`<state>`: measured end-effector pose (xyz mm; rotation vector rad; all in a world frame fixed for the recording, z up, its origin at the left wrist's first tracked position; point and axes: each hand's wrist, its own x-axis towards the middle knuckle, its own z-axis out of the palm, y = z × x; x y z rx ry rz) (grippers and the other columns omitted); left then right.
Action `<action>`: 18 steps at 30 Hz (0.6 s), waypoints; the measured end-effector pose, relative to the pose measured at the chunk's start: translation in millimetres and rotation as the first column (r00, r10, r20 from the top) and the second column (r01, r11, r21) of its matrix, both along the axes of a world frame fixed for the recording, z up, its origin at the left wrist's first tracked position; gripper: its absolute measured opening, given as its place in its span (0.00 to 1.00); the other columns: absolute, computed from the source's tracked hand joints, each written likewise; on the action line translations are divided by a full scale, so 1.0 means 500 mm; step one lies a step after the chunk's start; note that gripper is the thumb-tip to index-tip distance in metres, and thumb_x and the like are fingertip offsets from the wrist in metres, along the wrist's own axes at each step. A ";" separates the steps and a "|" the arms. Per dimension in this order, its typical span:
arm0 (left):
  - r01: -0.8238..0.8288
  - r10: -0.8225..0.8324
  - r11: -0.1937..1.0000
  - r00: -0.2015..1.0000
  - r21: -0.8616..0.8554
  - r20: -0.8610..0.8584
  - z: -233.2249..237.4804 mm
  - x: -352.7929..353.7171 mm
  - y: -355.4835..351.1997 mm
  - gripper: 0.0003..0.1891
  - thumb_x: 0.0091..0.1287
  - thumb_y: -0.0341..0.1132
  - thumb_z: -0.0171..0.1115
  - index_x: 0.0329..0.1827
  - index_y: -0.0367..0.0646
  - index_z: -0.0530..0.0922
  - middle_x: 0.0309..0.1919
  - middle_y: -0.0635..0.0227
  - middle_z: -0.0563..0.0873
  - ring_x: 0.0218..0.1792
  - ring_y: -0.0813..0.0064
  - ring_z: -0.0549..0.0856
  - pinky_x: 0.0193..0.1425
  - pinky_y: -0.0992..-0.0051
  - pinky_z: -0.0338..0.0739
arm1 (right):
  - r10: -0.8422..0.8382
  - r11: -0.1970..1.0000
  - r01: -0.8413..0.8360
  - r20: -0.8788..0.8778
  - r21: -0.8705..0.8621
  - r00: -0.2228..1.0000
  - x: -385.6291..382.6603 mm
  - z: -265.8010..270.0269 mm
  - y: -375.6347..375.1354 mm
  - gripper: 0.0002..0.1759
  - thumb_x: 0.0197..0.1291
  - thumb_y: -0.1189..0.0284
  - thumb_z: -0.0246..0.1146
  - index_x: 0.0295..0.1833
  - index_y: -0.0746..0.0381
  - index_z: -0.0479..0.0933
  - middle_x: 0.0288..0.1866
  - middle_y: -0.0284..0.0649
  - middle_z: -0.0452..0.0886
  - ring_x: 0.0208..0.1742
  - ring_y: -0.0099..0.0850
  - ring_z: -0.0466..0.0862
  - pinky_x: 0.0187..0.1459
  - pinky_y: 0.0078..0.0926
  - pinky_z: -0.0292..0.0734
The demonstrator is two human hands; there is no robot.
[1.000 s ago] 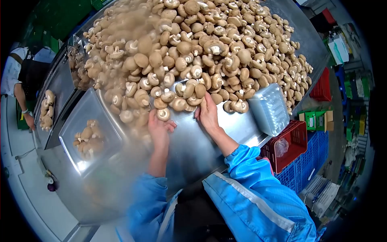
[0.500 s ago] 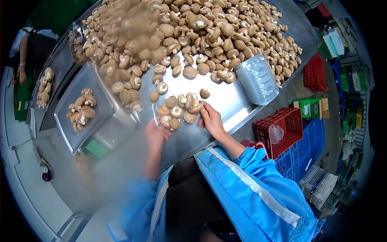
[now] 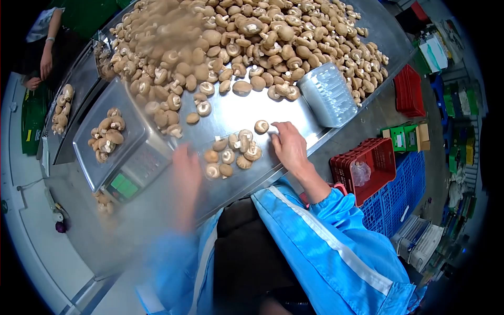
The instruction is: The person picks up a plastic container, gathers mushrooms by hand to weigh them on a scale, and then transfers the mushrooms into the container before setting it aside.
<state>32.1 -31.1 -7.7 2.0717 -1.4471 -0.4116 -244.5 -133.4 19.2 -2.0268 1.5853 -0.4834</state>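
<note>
Several shiitake mushrooms (image 3: pixel 243 143) sit in a small clear tray (image 3: pixel 206 169) on the steel table in front of me. To the tray's left is my left hand (image 3: pixel 186 167), smeared by motion, so its fingers are not clear. My right hand (image 3: pixel 291 147) is on the tray's right, thumb and fingers apart and holding nothing. Just off its fingertips lies a single shiitake mushroom (image 3: pixel 261 126), its pale underside facing up. Beyond both hands rises a large heap of shiitake mushrooms (image 3: pixel 286 39).
A scale (image 3: pixel 139 176) at left carries a clear tub (image 3: pixel 84 149) with several mushrooms. Stacked clear trays (image 3: pixel 328 94) lean at the heap's right. A red crate (image 3: pixel 362 165) stands off the table's right side. Another person's hand (image 3: pixel 46 63) shows at upper left.
My right hand has let go of a mushroom in the tray and moved right, near the single mushroom, which has turned over. My left hand has moved left, away from the tray.
</note>
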 end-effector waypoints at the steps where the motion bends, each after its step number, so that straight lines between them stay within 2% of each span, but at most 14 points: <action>1: 0.037 -0.036 0.999 0.999 -0.040 0.017 0.020 -0.010 -0.034 0.25 0.59 0.21 0.59 0.62 0.36 0.74 0.54 0.53 0.80 0.59 0.52 0.78 0.64 0.61 0.73 | 0.063 0.992 -0.061 0.007 -0.108 0.998 0.004 -0.009 -0.014 0.18 0.58 0.77 0.59 0.55 0.59 0.79 0.54 0.47 0.80 0.56 0.48 0.79 0.52 0.45 0.76; 3: 0.194 -0.167 0.967 0.972 -0.164 0.167 0.011 -0.009 -0.099 0.28 0.58 0.20 0.59 0.65 0.37 0.73 0.62 0.52 0.76 0.65 0.51 0.73 0.69 0.59 0.68 | 0.196 0.931 -0.185 0.002 -0.314 0.981 0.009 -0.043 -0.042 0.23 0.55 0.79 0.59 0.58 0.58 0.77 0.59 0.45 0.77 0.62 0.48 0.75 0.56 0.45 0.75; 5: 0.216 -0.165 0.969 0.926 -0.117 0.340 -0.016 -0.005 -0.159 0.31 0.56 0.19 0.59 0.67 0.38 0.72 0.64 0.52 0.75 0.66 0.51 0.72 0.71 0.58 0.67 | 0.337 0.913 -0.347 -0.084 -0.212 0.938 0.008 -0.076 -0.057 0.26 0.52 0.81 0.59 0.60 0.58 0.76 0.62 0.44 0.76 0.64 0.49 0.72 0.59 0.45 0.73; 6: 0.205 -0.179 0.977 0.936 -0.058 0.303 -0.030 -0.004 -0.177 0.31 0.56 0.19 0.59 0.67 0.39 0.72 0.63 0.53 0.75 0.66 0.51 0.71 0.70 0.56 0.67 | 0.404 0.895 -0.419 -0.119 -0.155 0.907 0.006 -0.086 -0.062 0.28 0.51 0.83 0.58 0.61 0.58 0.76 0.63 0.44 0.75 0.65 0.49 0.71 0.61 0.45 0.72; 8: 0.194 -0.202 0.979 0.953 0.057 0.227 -0.056 -0.004 -0.203 0.31 0.55 0.19 0.59 0.67 0.41 0.72 0.62 0.55 0.74 0.66 0.50 0.70 0.68 0.53 0.67 | 0.344 0.929 -0.345 -0.027 -0.131 0.938 -0.001 -0.085 -0.068 0.28 0.51 0.81 0.61 0.61 0.58 0.75 0.61 0.44 0.76 0.61 0.48 0.74 0.60 0.42 0.74; 10: 0.142 -0.146 0.989 0.972 0.035 0.186 -0.077 -0.006 -0.205 0.30 0.55 0.20 0.61 0.65 0.42 0.74 0.55 0.55 0.78 0.60 0.52 0.74 0.63 0.55 0.70 | 0.214 0.977 -0.212 0.117 -0.029 0.970 -0.017 -0.093 -0.067 0.27 0.51 0.79 0.64 0.61 0.59 0.75 0.60 0.44 0.76 0.58 0.47 0.76 0.59 0.40 0.74; 11: 0.117 -0.118 0.993 0.982 0.017 0.147 -0.086 0.000 -0.206 0.29 0.55 0.20 0.61 0.64 0.42 0.74 0.54 0.55 0.79 0.59 0.52 0.75 0.62 0.56 0.70 | 0.190 0.976 -0.175 0.124 -0.126 0.974 -0.026 -0.099 -0.061 0.28 0.52 0.73 0.68 0.61 0.61 0.75 0.58 0.46 0.77 0.55 0.47 0.78 0.57 0.37 0.76; 13: 0.058 -0.052 0.996 0.995 -0.068 0.083 -0.097 0.009 -0.195 0.25 0.58 0.22 0.62 0.62 0.41 0.75 0.48 0.53 0.81 0.54 0.51 0.78 0.60 0.59 0.73 | 0.079 0.997 -0.082 0.193 0.009 0.978 -0.029 -0.077 -0.036 0.28 0.52 0.72 0.69 0.61 0.62 0.74 0.56 0.48 0.77 0.55 0.47 0.78 0.57 0.38 0.76; 14: 0.062 -0.058 0.995 0.997 -0.082 0.060 -0.101 0.010 -0.185 0.25 0.59 0.22 0.62 0.62 0.40 0.75 0.49 0.53 0.81 0.53 0.51 0.79 0.59 0.59 0.73 | 0.020 0.996 -0.038 0.222 0.076 0.975 -0.029 -0.066 -0.024 0.29 0.52 0.71 0.70 0.61 0.62 0.74 0.56 0.48 0.77 0.55 0.47 0.78 0.57 0.38 0.76; 16: 0.075 -0.073 0.991 0.997 -0.111 0.014 -0.052 -0.004 -0.156 0.23 0.61 0.23 0.62 0.62 0.40 0.75 0.49 0.53 0.81 0.53 0.50 0.79 0.59 0.59 0.74 | 0.101 0.991 -0.122 0.308 0.050 0.946 -0.027 -0.050 0.004 0.32 0.52 0.69 0.71 0.64 0.64 0.72 0.57 0.50 0.75 0.57 0.48 0.78 0.58 0.39 0.75; 18: 0.136 -0.145 0.982 0.988 -0.131 -0.056 0.024 -0.044 -0.107 0.22 0.63 0.24 0.61 0.62 0.37 0.75 0.57 0.51 0.80 0.59 0.50 0.79 0.64 0.62 0.74 | 0.247 0.969 -0.228 0.292 -0.098 0.924 -0.007 -0.018 0.037 0.33 0.51 0.70 0.71 0.64 0.64 0.72 0.60 0.49 0.74 0.60 0.48 0.76 0.59 0.40 0.75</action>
